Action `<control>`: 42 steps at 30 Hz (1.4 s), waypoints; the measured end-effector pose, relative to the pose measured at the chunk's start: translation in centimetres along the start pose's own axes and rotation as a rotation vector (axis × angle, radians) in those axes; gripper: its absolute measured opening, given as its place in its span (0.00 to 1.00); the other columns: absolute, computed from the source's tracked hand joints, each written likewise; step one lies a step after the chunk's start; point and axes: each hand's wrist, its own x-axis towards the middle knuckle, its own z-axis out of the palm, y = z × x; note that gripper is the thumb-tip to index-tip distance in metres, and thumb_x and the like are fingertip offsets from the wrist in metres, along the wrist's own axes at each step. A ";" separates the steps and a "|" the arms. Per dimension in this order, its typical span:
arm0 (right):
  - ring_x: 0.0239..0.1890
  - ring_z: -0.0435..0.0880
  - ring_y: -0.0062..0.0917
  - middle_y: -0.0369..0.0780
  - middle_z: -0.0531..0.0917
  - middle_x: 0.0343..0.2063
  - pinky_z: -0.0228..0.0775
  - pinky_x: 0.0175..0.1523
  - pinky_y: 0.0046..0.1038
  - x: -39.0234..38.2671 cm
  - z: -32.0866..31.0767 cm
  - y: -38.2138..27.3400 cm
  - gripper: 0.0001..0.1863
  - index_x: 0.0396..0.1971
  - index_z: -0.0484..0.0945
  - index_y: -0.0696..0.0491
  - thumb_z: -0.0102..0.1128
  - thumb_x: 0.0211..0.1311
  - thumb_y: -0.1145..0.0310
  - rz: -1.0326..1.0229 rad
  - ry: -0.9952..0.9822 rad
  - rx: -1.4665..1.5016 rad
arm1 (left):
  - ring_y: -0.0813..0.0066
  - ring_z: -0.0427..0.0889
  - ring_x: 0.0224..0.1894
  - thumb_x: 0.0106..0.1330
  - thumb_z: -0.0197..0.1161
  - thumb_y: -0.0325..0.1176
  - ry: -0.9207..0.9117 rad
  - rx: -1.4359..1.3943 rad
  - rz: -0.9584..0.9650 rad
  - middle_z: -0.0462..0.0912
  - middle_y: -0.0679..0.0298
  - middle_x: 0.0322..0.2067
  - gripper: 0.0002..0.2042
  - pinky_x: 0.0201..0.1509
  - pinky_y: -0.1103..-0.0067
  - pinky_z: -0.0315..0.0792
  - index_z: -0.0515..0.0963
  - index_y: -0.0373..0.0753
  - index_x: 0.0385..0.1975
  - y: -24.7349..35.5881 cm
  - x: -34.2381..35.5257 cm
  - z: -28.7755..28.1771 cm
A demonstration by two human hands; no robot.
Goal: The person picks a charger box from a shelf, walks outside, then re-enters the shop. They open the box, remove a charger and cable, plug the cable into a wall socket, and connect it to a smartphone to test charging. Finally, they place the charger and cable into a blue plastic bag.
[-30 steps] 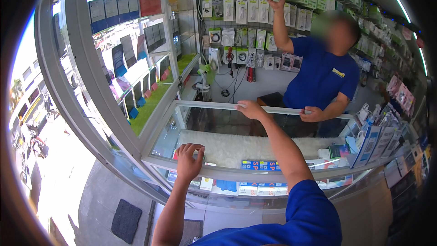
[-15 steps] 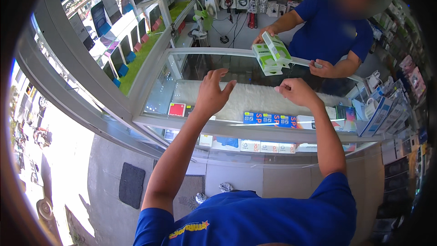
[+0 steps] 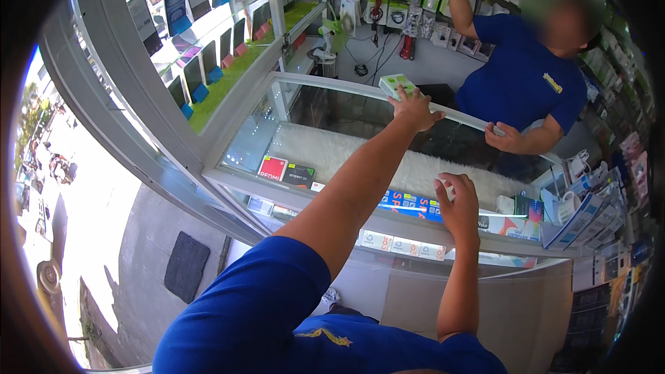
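- Along the left side of the glass tabletop [image 3: 331, 84], upright phones [image 3: 174, 10] stand in a glass display case.
- Inside the tabletop's near left corner lies a red box [image 3: 271, 168]; the white fur lining [image 3: 325, 142] stretches behind it.
- At the tabletop's far rail is the white-and-green box [image 3: 396, 84]. Half a second ago boxes of this kind were in the co-worker's grip over that rail; now the person's own fingers are on this one, so it has come within their reach. Whether it rests on the rail is unclear.
- The left hand [image 3: 413, 111] has swung right and forward, its arm stretched diagonally across the tabletop, palm down. The fingers are spread over the box's near edge and the thumb points off to the right; whether they grip or merely touch, I cannot tell.
- Under the tabletop's near edge, blue boxes [image 3: 420, 206] sit in a row.
- The right hand [image 3: 458, 204] has drawn back to the tabletop's near side, forearm upright in view, fingers loosely curled and thumb apart, holding nothing.
- Beyond the tabletop, the co-worker [image 3: 516, 73] has raised one hand to the wall again; the other is at the far rail.
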 end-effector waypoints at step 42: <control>0.58 0.85 0.36 0.50 0.79 0.57 0.83 0.57 0.33 -37.2 41.5 -79.1 0.29 0.68 0.60 0.62 0.57 0.76 0.65 0.270 -2.324 1.415 | 0.67 0.79 0.61 0.71 0.69 0.41 1.489 -0.484 -1.313 0.84 0.59 0.54 0.20 0.70 0.71 0.67 0.80 0.39 0.58 -25.4 -88.9 -22.6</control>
